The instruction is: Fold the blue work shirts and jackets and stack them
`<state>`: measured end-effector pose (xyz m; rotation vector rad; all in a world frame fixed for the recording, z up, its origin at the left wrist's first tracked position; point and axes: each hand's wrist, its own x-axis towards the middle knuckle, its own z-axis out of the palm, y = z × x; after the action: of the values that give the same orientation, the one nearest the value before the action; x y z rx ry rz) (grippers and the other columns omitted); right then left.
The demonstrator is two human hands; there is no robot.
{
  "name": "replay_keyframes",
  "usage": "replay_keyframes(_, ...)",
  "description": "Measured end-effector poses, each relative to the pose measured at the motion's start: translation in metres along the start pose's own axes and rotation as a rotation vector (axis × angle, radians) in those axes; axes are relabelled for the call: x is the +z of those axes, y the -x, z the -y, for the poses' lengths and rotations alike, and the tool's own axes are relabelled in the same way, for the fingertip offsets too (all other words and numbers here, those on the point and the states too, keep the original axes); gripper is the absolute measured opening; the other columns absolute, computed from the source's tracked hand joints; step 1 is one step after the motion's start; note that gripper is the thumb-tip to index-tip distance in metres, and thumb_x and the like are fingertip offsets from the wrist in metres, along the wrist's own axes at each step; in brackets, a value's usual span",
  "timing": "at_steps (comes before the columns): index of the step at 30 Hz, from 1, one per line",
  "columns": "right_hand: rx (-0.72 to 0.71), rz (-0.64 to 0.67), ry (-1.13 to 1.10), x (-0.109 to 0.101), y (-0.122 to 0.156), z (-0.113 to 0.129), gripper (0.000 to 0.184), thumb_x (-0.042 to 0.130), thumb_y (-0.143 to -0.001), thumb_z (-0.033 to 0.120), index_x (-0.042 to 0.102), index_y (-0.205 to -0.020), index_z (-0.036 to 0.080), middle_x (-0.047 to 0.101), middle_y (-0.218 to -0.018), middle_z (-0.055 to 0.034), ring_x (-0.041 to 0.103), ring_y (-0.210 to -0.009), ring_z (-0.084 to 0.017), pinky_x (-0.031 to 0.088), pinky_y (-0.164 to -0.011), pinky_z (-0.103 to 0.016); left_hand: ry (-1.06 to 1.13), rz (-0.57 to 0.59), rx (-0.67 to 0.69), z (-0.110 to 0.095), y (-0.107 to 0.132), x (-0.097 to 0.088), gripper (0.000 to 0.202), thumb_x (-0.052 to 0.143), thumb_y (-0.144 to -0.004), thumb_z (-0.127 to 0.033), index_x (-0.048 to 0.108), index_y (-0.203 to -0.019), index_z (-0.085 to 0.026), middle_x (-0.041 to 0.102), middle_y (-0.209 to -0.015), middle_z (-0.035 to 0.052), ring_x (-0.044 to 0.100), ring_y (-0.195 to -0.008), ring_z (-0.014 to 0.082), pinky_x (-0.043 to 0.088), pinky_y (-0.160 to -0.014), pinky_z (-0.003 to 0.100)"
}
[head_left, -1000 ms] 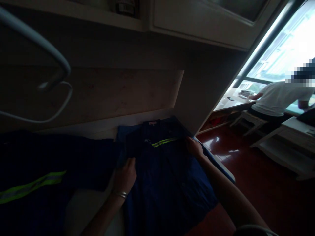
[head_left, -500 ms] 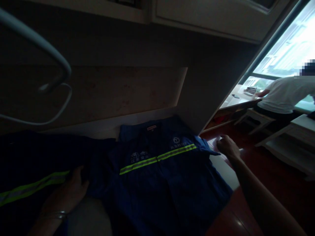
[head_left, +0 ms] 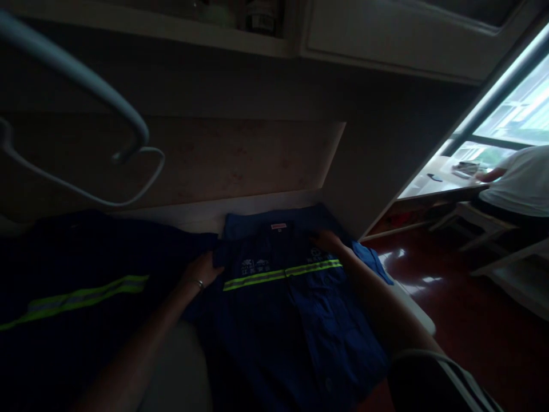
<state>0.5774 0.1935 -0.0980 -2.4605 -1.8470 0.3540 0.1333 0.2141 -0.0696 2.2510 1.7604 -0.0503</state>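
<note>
A dark blue work jacket lies front up, collar away from me, with a yellow-green reflective stripe and pale lettering across its chest. My left hand is at its left shoulder, fingers closed on the cloth, the thumb showing on top. At the opposite shoulder, near the collar, my right hand is closed on the fabric; its fingertips fade into the dark cloth. Left of it lies a second dark blue jacket with the same kind of stripe. Folded blue cloth shows behind the collar.
A white curved metal bar hangs close at the upper left. Cabinets overhang the surface. At right are the red floor, a stool and a person in a white top by the window.
My left hand has gone right from the second jacket to the striped jacket's left shoulder. My right hand has left the right sleeve and come inward to the shoulder. The view has shifted.
</note>
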Motion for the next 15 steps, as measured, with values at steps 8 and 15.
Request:
replay_keyframes(8, -0.051, 0.003, 0.008, 0.011, 0.007, -0.005, 0.034, 0.054, -0.088, 0.033, 0.070, -0.111, 0.014, 0.062, -0.127, -0.0158, 0.059, -0.114, -0.026, 0.044, -0.096, -0.037, 0.037, -0.047, 0.071, -0.017, 0.074, -0.006, 0.032, 0.035, -0.097, -0.042, 0.061, -0.105, -0.025, 0.075, -0.100, 0.0074, 0.071, -0.093, 0.0218, 0.048, -0.076, 0.030)
replay_keyframes(15, -0.046, -0.062, -0.003, 0.005, 0.020, 0.014, 0.035, 0.048, -0.086, 0.029, 0.065, -0.113, 0.016, 0.069, -0.113, -0.0164, 0.062, -0.110, -0.033, 0.030, -0.101, -0.065, 0.044, -0.088, 0.034, -0.012, 0.116, -0.016, 0.029, 0.038, -0.097, -0.040, 0.061, -0.109, -0.028, 0.076, -0.093, 0.0058, 0.072, -0.086, 0.0214, 0.048, -0.073, 0.030)
